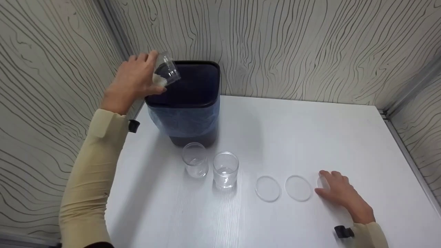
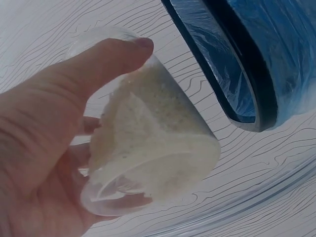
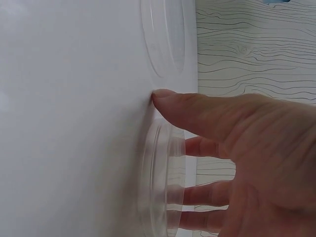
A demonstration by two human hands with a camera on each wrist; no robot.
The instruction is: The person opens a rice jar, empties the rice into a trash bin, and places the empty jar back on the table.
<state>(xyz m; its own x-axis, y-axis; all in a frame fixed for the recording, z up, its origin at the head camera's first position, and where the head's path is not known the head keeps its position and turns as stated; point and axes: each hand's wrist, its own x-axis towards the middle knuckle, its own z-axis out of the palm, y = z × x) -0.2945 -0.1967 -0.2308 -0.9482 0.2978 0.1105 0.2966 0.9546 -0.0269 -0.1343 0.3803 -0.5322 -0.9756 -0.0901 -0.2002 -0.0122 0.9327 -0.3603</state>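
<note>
My left hand [image 1: 134,75] grips a clear plastic cup [image 1: 168,70], tilted at the near left rim of a dark bin [image 1: 194,103]. White grainy stuff [image 2: 153,128], like rice, fills part of this cup in the left wrist view. At the table's right side, my right hand [image 1: 339,189] spreads over a clear round lid [image 1: 323,182] lying flat. The right wrist view has the thumb resting on the table just beside that lid [image 3: 157,177], with the fingers around its far side.
Two clear cups [image 1: 195,162] [image 1: 225,170] stand upright before the bin. Two more clear lids [image 1: 268,188] [image 1: 298,188] lie left of my right hand on the white table [image 1: 293,137]. A blue bag [image 1: 186,120] lines the bin; patterned walls [image 1: 293,48] surround the table.
</note>
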